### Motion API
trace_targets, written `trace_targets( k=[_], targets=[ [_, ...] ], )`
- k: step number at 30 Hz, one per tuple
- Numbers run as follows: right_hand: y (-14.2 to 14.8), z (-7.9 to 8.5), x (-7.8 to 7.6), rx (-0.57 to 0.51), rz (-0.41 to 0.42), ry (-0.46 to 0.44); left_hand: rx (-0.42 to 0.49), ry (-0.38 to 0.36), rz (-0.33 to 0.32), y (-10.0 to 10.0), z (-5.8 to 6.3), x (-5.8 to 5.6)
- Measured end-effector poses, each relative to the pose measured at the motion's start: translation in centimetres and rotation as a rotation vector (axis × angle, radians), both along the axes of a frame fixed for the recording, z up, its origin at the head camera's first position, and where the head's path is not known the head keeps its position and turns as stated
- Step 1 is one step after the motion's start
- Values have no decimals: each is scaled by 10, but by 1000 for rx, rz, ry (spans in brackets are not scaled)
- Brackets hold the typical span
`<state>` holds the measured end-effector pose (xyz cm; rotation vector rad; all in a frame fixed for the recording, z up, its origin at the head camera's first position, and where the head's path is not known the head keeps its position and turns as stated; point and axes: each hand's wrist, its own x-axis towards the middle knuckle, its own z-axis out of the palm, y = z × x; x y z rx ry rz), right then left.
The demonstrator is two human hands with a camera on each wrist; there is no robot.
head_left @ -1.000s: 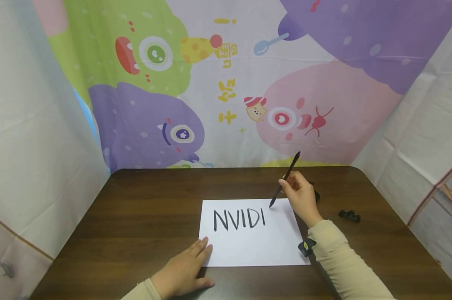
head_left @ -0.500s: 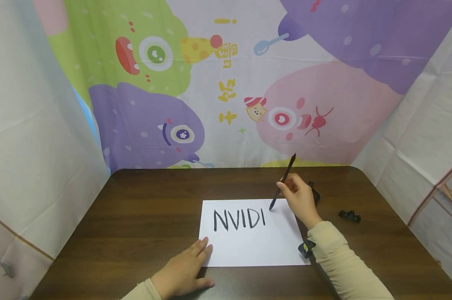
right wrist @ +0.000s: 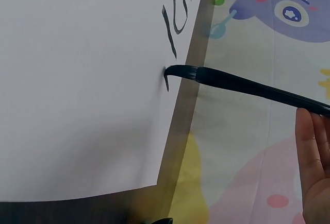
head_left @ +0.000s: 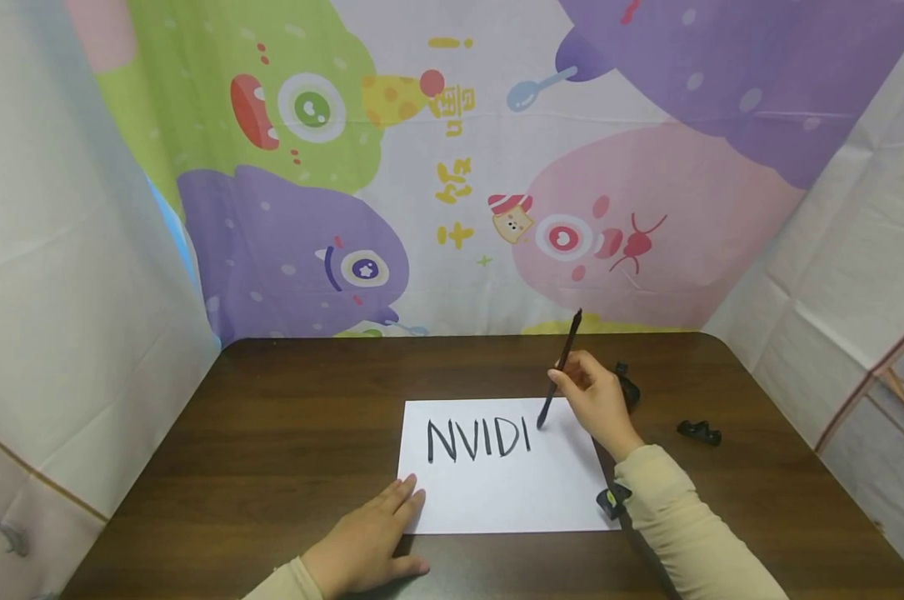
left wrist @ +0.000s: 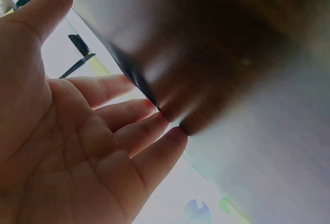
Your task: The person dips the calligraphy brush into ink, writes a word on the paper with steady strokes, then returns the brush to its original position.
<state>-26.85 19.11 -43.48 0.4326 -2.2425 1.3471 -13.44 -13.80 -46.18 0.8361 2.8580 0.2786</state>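
Note:
A white sheet of paper [head_left: 511,500] lies on the table with black letters reading NVIDI [head_left: 481,439]. My right hand [head_left: 597,400] pinches a slim black brush pen [head_left: 571,342] well up its shaft, the shaft leaning away to the right. In the right wrist view the soft tip of the brush pen [right wrist: 180,72] bends against the paper, a short dark stroke [right wrist: 167,83] under it. My left hand [head_left: 365,533] lies flat at the sheet's lower left, fingertips on its edge and thumb spread on the wood.
Behind my right hand is a small black object [head_left: 628,390], partly hidden. Another black piece [head_left: 699,432], with a wavy outline, sits farther right on the brown table [head_left: 287,433]. A cartoon-printed curtain [head_left: 466,292] hangs at the table's back edge, and pale cloth stands on both sides.
The brush pen's tip has moved a little toward me down the paper, right of the last letter, and its upper end has swung left. My left hand stays put.

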Motion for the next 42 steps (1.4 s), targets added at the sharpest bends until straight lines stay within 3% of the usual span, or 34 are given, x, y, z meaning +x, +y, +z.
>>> trace_targets(
  k=[12,22,42],
  targets=[
    [-2,5,8,19,33,-34,-3,-12,-2,0,-1,-1],
    [-14,32,33,51,59,-62,-6,-7,0,1,-1,-1],
    [-15,34,40,65,103,-103,-10,-10,-8,0,-3,-2]
  ],
)
